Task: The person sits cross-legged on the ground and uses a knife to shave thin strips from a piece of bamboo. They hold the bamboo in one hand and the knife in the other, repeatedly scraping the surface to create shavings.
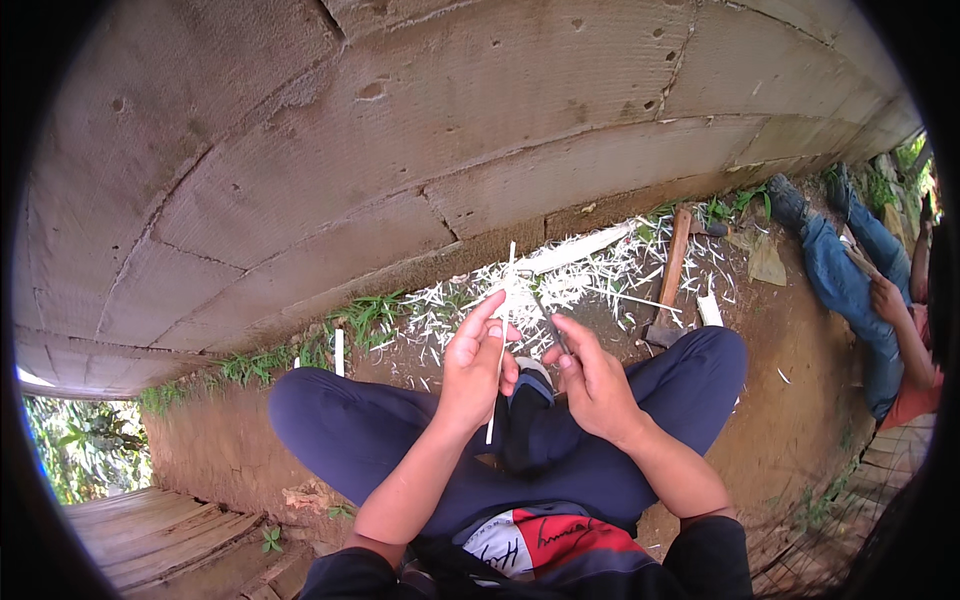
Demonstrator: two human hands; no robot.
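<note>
My left hand point(475, 365) grips a thin pale stick point(503, 320) that stands nearly upright in front of my crossed legs. My right hand point(590, 375) is closed on a small knife whose dark blade point(556, 328) points up toward the stick. Both hands sit close together above my lap, in dark blue trousers. Pale wood shavings point(560, 285) lie scattered on the dirt ahead of my knees.
A large cracked concrete wall point(400, 150) rises just ahead. A hatchet with a wooden handle point(673, 270) lies on the dirt to the right. Another person in jeans point(850, 285) sits at the far right. Wooden planks point(160, 530) lie at the lower left.
</note>
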